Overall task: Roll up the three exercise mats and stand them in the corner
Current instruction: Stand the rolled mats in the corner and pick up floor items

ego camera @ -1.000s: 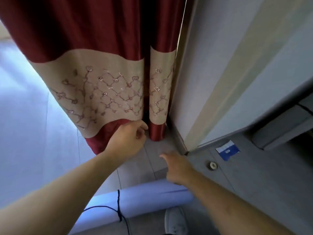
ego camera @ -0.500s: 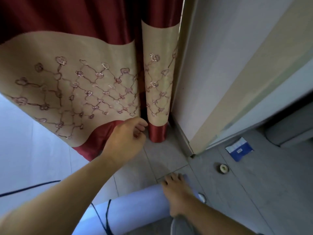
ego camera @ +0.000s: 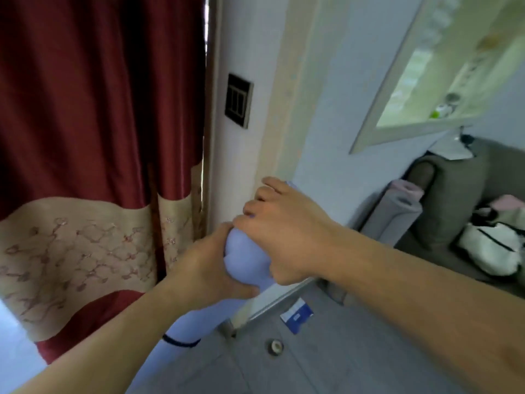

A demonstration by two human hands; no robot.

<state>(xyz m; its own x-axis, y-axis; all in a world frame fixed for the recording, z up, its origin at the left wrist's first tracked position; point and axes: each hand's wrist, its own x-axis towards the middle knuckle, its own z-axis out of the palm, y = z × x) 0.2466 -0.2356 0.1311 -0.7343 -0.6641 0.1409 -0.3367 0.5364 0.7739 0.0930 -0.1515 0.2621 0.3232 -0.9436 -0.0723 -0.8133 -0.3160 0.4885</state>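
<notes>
Between the two hands, at the top end of a rolled lilac mat [ego camera: 246, 261], is where the work sits: the left hand [ego camera: 207, 268] curls round the roll from the near side and below, and the right hand [ego camera: 287, 231] clamps over it from above and the far side, fingers wrapped across its upper edge. Below the grip the mat slants down and back toward the person, a dark strap [ego camera: 181, 343] looped round its lower part, so it reads as raised but not yet planted upright. Just beyond the grip is the wall edge, with the red curtain [ego camera: 93, 172] to the left of it, which looks like the corner meant for it. Well to the right of the grip, two rolled mats [ego camera: 395, 211], one grey and one pinkish, lean upright against a grey sofa [ego camera: 451, 189]. So all three appear rolled; what seems left is setting this one on end in the corner, and perhaps moving the other two beside it.
</notes>
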